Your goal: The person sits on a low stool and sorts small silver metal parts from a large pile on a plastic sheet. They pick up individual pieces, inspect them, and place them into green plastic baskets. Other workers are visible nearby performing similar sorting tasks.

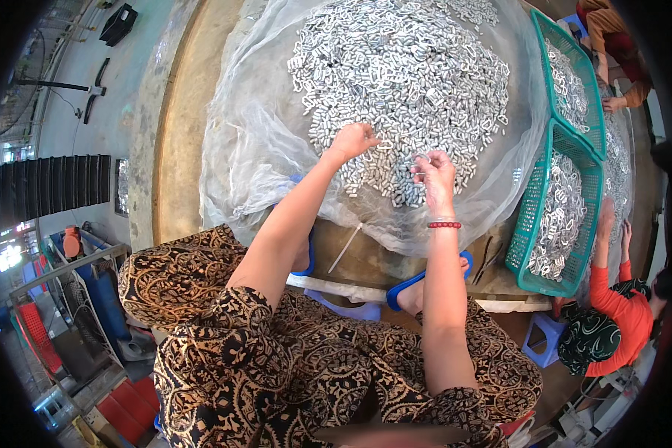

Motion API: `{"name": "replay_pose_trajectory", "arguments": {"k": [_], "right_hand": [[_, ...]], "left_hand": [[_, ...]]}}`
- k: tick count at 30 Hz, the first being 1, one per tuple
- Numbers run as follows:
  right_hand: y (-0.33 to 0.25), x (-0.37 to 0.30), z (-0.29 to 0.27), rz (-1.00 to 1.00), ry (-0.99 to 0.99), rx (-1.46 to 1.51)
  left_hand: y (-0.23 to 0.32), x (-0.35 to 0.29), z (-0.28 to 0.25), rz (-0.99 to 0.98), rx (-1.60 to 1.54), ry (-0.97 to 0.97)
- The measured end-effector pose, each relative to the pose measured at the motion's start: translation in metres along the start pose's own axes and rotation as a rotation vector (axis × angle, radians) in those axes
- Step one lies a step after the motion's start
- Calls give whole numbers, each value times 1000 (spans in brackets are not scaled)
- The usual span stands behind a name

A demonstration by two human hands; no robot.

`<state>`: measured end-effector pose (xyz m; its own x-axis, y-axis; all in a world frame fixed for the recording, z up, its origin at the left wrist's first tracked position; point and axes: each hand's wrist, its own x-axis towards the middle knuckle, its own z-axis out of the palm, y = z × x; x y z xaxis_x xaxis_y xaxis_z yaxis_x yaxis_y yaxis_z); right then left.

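Patterned clothing (276, 358), left hand (356, 140) half-curled over metal links (403, 82) heaped beyond it, hold unclear, right hand (435, 176) pinching one link (420, 157).

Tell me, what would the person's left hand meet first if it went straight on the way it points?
Most likely the heap of small silvery metal pieces: the left hand points rightward across it, though its height above them is hard to judge.

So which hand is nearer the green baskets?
Right. The right hand is left of the green baskets, by the metal pieces; the left hand is farther left.
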<state>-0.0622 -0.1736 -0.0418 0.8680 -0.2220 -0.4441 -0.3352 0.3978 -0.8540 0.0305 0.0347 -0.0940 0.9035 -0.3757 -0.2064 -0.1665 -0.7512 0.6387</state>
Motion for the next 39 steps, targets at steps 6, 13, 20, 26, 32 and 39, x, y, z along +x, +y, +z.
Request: {"name": "replay_pose_trajectory", "arguments": {"k": [6,13,20,26,32,39], "right_hand": [[-5,-2,-15,166,-61,375],[-23,-22,-3,228,-94,543],[7,26,30,-258,-226,-659],[55,50,43,-507,-156,-1464],[54,46,28,-387,-129,-1077],[8,-11,2,154,-383,609]], "left_hand": [[27,-27,-61,-245,-1291,-167],[25,-24,-67,-33,-1146,-98],[9,-16,-39,32,-142,-100],[14,-34,-63,-28,-238,-119],[18,-34,-75,-18,-627,-192],[34,-50,-79,-101,-1479,-231]]}}
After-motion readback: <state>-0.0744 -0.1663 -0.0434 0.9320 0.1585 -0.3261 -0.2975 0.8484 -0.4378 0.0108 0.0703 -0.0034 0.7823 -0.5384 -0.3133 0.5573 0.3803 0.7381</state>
